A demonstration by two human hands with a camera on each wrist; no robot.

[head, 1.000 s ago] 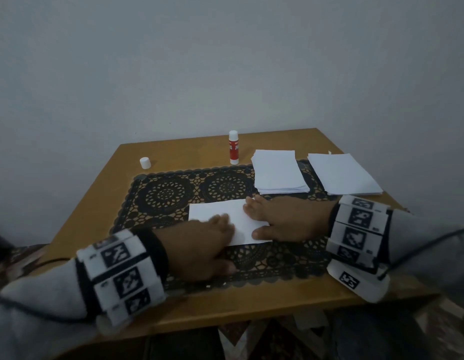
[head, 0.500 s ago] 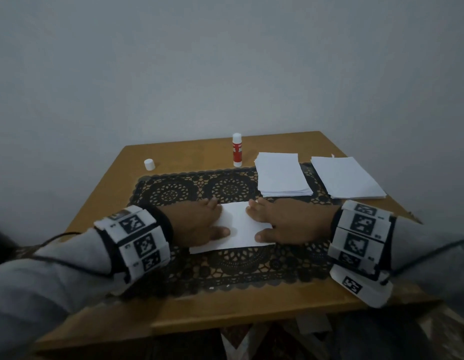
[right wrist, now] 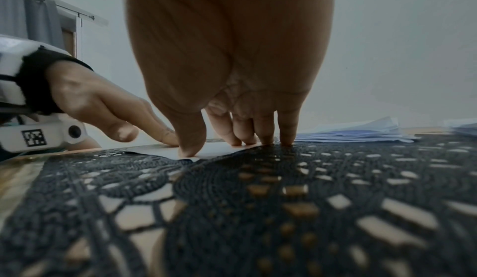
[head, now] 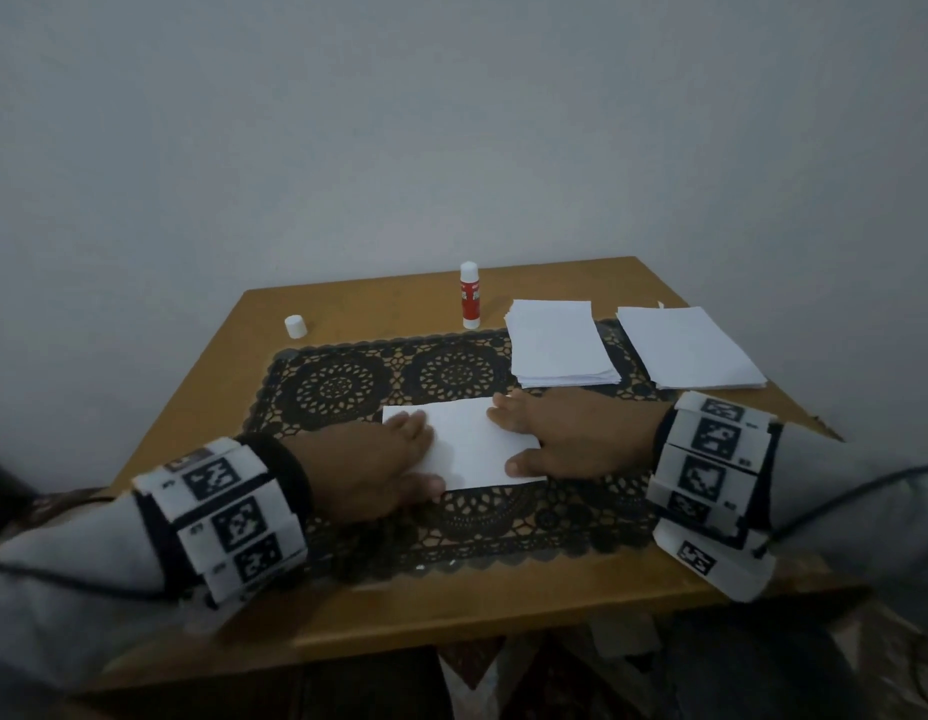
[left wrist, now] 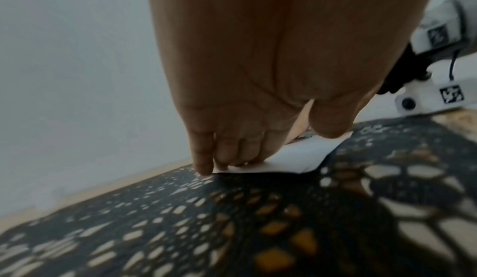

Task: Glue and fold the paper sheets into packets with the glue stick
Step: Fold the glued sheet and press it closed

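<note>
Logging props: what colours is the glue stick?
White with a red label; the glue stick shows best in the head view.

A matt white paper sheet [head: 472, 439] lies on openwork dark lace mat [head: 347, 387] over smooth wood table [head: 451, 600].

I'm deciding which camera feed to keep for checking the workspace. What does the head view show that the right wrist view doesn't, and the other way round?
Only the head view shows the glue stick standing upright at the back of the table, its loose cap off to the left, and both paper stacks from above.

Only the right wrist view shows the right hand's fingertips pressing straight down on the sheet's edge, and a curtain rail behind.

Both show the left hand, the right hand, the folded paper and the lace mat.
</note>
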